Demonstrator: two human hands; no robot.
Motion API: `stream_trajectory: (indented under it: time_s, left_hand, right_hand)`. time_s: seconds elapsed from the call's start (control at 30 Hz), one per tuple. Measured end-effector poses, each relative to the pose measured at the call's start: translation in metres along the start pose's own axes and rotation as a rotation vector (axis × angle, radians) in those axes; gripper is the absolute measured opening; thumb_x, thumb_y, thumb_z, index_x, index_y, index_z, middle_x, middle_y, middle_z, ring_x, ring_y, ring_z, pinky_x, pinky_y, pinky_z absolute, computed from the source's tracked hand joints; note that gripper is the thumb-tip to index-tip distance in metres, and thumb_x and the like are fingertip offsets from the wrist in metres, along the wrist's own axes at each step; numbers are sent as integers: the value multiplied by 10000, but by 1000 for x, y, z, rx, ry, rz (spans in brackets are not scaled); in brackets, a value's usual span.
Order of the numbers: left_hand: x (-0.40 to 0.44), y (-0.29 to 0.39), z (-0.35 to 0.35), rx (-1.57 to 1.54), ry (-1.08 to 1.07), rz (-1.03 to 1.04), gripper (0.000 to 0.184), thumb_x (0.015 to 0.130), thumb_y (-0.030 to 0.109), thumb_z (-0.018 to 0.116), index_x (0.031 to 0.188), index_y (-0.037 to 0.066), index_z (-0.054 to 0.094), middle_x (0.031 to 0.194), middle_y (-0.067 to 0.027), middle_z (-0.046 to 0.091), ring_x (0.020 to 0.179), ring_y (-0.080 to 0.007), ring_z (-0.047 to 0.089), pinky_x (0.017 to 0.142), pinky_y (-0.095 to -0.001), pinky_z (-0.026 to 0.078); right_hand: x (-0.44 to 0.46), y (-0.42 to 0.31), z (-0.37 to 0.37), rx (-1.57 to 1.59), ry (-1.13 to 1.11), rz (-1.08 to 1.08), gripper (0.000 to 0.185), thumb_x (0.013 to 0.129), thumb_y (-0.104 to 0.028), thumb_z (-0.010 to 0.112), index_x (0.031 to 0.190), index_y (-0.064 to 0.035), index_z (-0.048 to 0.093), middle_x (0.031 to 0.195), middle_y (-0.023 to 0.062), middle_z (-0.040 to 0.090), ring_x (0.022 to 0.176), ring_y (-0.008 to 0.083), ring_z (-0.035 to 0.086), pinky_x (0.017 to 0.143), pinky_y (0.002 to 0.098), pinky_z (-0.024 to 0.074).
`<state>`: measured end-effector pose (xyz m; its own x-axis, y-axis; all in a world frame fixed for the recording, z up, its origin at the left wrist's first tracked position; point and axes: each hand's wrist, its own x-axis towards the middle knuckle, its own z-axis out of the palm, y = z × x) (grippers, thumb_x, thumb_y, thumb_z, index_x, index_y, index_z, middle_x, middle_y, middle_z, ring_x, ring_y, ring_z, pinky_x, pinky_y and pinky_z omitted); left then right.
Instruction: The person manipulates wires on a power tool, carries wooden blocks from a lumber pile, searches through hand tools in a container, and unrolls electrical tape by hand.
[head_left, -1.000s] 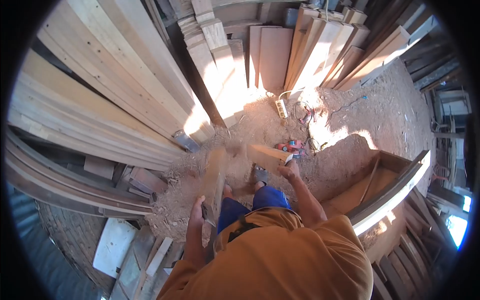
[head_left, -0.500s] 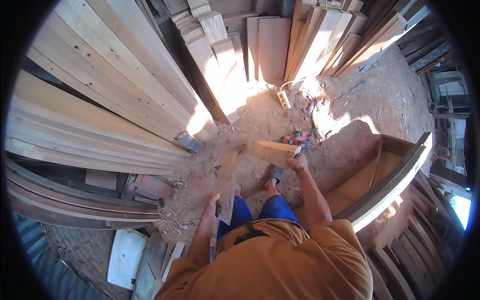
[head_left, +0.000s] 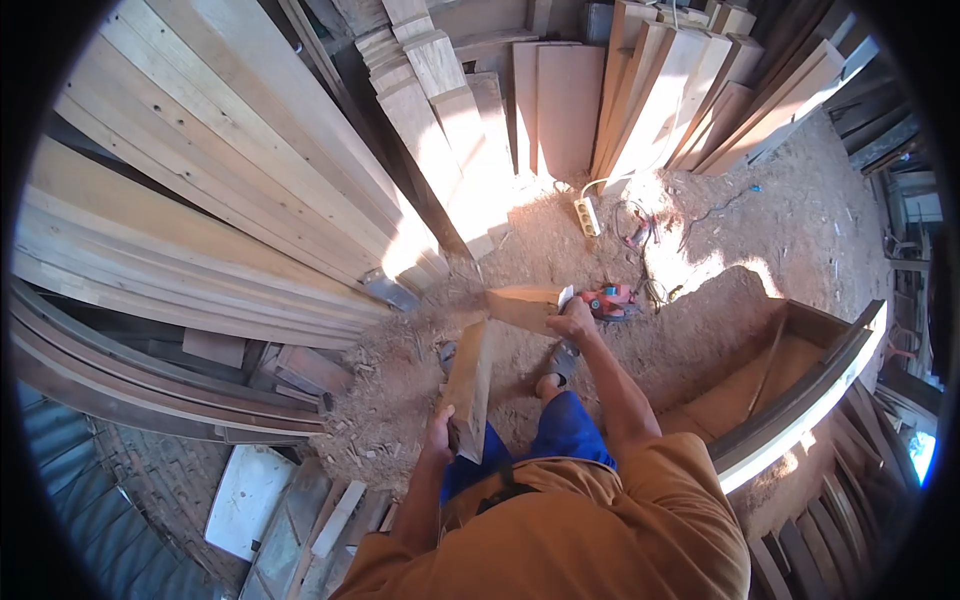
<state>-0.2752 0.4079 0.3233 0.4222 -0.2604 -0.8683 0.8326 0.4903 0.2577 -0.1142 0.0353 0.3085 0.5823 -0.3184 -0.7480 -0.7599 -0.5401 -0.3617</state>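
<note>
My left hand is closed round the lower end of a short wooden board, which slants up and away from my left thigh. Closed on the right end of a second wooden board is my right hand; this board lies crosswise in the air, further from my body. The far end of the left board is close to the left end of the right one; whether they touch I cannot tell. Something pale and flat shows by my right fingers. Just beyond that hand, a red power tool rests on the ground.
Long planks lean on the left, and more boards stand at the back. A power strip with cables lies on the dusty, chip-strewn ground. To my right is a long wooden trough-like frame. A white panel lies at lower left.
My right hand has moved left with its board, away from above the power tool. The left board has come slightly closer to my body and turned, showing more of its side. The view has shifted slightly.
</note>
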Motion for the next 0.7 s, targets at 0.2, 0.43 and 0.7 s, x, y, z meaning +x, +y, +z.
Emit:
stream_trajectory:
  time_s: [0.2,0.43,0.7]
  left_hand:
    - [6,-25,-23,-1,85,-112,516,987,303,515,1453,88,459,1354,-85,609,1215,-268,594,1059,-425,449]
    - [41,-19,-65,-44,52,-265,483,991,345,534,1411,107,507,1326,-71,637,1163,-233,635,982,-427,517]
    - [65,-25,-80,-48,174,-260,447,944,326,598,1354,172,510,1174,-57,650,1061,-218,651,842,-454,564]
  right_hand:
    - [45,12,43,54,-68,-249,440,644,-237,779,955,69,722,865,215,733,853,290,728,749,398,564]
    - [80,-43,62,-20,-195,-301,398,637,-167,743,987,22,719,848,156,726,799,226,683,722,368,537]
    - [182,-30,65,90,-189,-236,438,661,-189,737,1051,11,726,974,166,749,891,247,708,769,354,554]
